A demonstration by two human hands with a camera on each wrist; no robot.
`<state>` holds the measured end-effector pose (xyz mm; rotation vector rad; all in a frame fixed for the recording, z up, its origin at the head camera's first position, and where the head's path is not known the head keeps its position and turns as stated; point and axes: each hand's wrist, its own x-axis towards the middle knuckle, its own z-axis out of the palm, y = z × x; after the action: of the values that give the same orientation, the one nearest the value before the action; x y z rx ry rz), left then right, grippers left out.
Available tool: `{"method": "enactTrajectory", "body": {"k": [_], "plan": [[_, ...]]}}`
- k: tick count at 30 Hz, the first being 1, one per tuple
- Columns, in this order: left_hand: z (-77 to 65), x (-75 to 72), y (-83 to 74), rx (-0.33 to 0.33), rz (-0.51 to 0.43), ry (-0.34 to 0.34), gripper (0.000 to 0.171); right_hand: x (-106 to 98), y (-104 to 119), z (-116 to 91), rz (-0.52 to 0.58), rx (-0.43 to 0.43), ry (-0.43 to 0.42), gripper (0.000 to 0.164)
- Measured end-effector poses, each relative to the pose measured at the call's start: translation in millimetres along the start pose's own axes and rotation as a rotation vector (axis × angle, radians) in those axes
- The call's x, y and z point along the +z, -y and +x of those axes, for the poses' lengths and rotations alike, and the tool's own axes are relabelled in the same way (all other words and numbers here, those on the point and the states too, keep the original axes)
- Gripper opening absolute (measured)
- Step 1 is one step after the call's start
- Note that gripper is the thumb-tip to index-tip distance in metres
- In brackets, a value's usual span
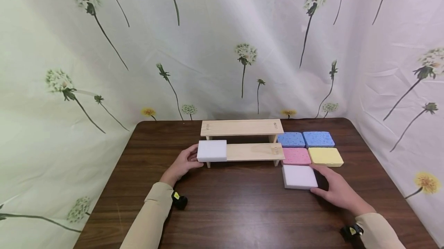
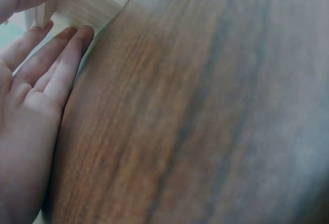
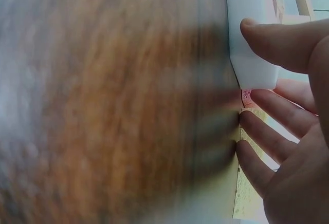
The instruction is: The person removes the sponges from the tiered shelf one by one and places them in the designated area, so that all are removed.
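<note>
At the left end of the lower step of a two-step wooden stand (image 1: 254, 151) lies a white sponge block (image 1: 212, 151). My left hand (image 1: 184, 164) is beside that end, fingers fairly straight, thumb near the front corner. In the left wrist view the fingers (image 2: 56, 72) lie close to the stand's leg (image 2: 45, 13); whether they press on it is unclear. Right of the stand, another white sponge block (image 1: 300, 177) rests on the table. My right hand (image 1: 338, 189) holds its right end, with the thumb (image 3: 277, 41) across the near face and the index finger behind.
Behind the right-hand white block lie a pink sponge (image 1: 296, 156), a yellow sponge (image 1: 325, 157) and two blue sponges (image 1: 318, 139) in two rows. The stand is near the back edge of the dark wooden table (image 1: 229, 210). A flower-print cloth (image 1: 215, 68) hangs behind.
</note>
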<state>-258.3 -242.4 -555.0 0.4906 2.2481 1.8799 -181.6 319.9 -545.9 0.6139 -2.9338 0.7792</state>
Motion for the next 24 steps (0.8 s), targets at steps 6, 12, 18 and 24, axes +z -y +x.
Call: {"method": "enactTrajectory", "body": {"k": [6,12,18,24], "plan": [[0.2,-0.3,1.1,0.004,-0.001,-0.001,0.079,-3.9,1.5,0.3,-0.007,-0.011,-0.002,0.075],[-0.1,-0.6,3.1,-0.004,0.004,-0.006,0.078,-6.3,2.6,0.5,-0.004,0.021,0.033,0.075],[-0.8,-0.8,3.5,-0.012,-0.007,-0.004,0.079,-6.7,1.2,1.8,-0.001,0.035,0.052,0.075],[-0.6,-1.6,3.4,-0.003,-0.012,0.001,0.078,-7.2,0.7,1.7,-0.006,0.034,0.044,0.075]]}}
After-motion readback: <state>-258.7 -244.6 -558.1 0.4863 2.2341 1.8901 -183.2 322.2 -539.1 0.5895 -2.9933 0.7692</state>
